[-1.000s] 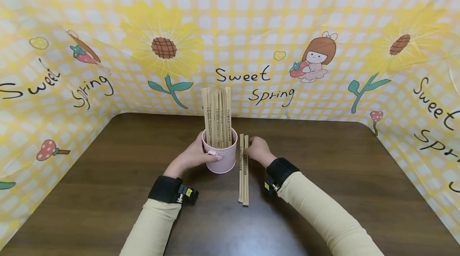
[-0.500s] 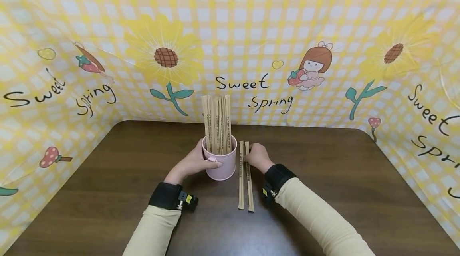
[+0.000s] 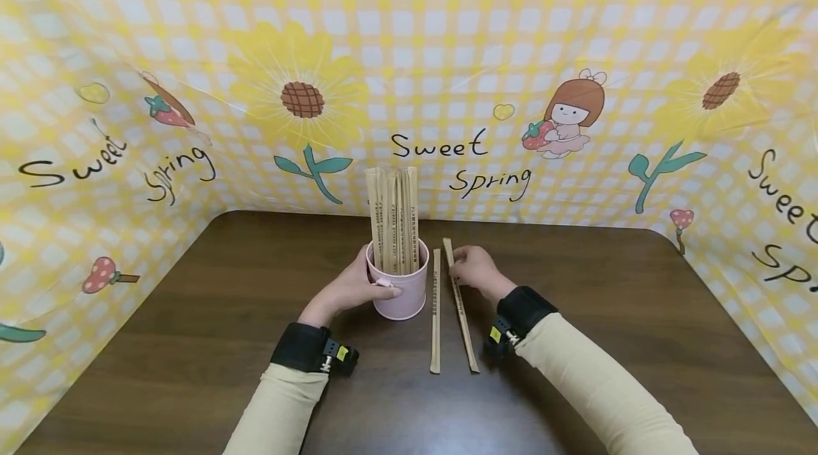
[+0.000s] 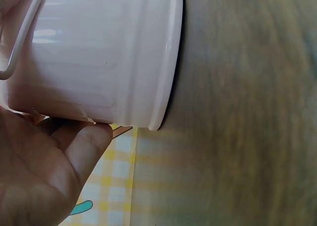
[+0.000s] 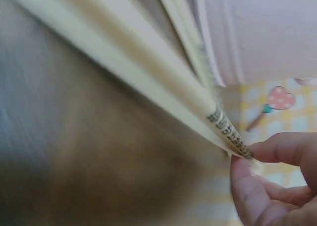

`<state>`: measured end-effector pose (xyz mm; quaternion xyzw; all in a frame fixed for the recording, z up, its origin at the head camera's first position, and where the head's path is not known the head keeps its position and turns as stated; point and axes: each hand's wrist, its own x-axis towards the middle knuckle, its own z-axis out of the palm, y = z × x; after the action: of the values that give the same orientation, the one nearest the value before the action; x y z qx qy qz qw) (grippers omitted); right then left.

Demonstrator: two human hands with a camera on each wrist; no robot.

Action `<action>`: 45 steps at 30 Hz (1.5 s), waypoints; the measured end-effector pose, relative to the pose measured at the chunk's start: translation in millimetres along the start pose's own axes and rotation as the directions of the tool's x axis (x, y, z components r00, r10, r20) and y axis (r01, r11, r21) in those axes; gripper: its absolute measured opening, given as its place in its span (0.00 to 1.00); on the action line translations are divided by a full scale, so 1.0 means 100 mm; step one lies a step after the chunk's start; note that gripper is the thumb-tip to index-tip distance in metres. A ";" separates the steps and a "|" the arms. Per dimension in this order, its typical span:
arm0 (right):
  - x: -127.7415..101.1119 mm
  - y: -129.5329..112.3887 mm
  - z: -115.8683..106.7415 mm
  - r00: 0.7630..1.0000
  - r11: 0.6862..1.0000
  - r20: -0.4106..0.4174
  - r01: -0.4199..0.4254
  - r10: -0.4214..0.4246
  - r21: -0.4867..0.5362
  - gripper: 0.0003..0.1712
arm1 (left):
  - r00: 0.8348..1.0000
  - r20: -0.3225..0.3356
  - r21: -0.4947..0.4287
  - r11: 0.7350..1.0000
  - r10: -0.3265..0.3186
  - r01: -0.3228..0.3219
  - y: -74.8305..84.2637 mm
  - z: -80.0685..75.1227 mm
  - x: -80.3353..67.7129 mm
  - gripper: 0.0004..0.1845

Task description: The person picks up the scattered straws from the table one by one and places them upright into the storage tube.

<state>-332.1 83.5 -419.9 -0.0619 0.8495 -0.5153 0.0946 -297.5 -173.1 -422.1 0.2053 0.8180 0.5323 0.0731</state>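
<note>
A small pink bucket (image 3: 402,300) stands upright on the table, filled with a bundle of brown paper-wrapped straws (image 3: 393,224). My left hand (image 3: 347,289) grips its left side, thumb across the front; the left wrist view has the bucket's wall (image 4: 84,52) and handle close up. To the right of the bucket, my right hand (image 3: 478,270) pinches one wrapped straw (image 3: 464,320) near its far end. In the right wrist view, thumb and finger meet on that straw's printed part (image 5: 228,129). Another wrapped straw (image 3: 436,320) lies between the bucket and the pinched one.
The dark wooden table (image 3: 575,284) is enclosed at the back and sides by a yellow checked cloth (image 3: 422,86) with flowers and lettering. A black band with a small camera sits on each wrist.
My right hand has moved right with the pinched straw, drawing it away from the straw lying beside it. That straw now slants more. The left hand still grips the bucket.
</note>
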 end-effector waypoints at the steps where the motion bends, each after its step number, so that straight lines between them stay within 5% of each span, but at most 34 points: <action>1: -0.02 -0.06 -0.06 0.999 0.999 -0.009 0.032 -0.033 -0.012 0.29 | 1.000 0.002 -0.002 1.000 -0.002 0.002 0.00 0.01 0.00 0.51; 4: -0.08 -0.31 -0.25 0.982 0.982 -0.078 0.162 -0.170 -0.102 0.31 | 1.000 -0.002 0.002 1.000 -0.013 0.013 0.00 0.03 0.00 0.51; 6: -0.14 -0.56 -0.36 0.949 0.956 -0.148 0.259 -0.279 -0.141 0.31 | 1.000 -0.007 0.013 1.000 -0.018 0.018 0.00 0.02 0.00 0.52; 13: -0.40 -1.30 -0.56 0.755 0.820 -0.399 0.572 -0.521 0.012 0.32 | 1.000 -0.010 0.019 1.000 -0.014 0.014 -0.01 -0.01 0.01 0.52; 16: -0.43 -1.43 -0.50 0.718 0.769 -0.407 0.636 -0.565 0.055 0.31 | 1.000 -0.007 0.023 1.000 -0.006 0.007 -0.01 -0.01 0.01 0.52; 19: -0.39 -1.47 -0.40 0.693 0.751 -0.389 0.660 -0.607 0.003 0.30 | 1.000 -0.010 0.019 1.000 -0.006 0.006 0.00 -0.01 0.00 0.53; 28: -0.29 -1.29 -0.16 0.722 0.777 -0.314 0.622 -0.617 -0.096 0.29 | 1.000 -0.008 0.019 1.000 -0.012 0.012 0.01 0.00 0.00 0.54; 45: -0.07 -0.86 0.12 0.799 0.830 -0.225 0.544 -0.558 -0.125 0.28 | 0.998 -0.015 0.023 0.998 -0.058 0.058 0.00 0.01 0.02 0.57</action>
<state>-321.7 34.6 -348.3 -0.2426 0.8134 -0.5008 -0.1695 -298.8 -170.9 -422.2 0.1787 0.8302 0.5220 0.0803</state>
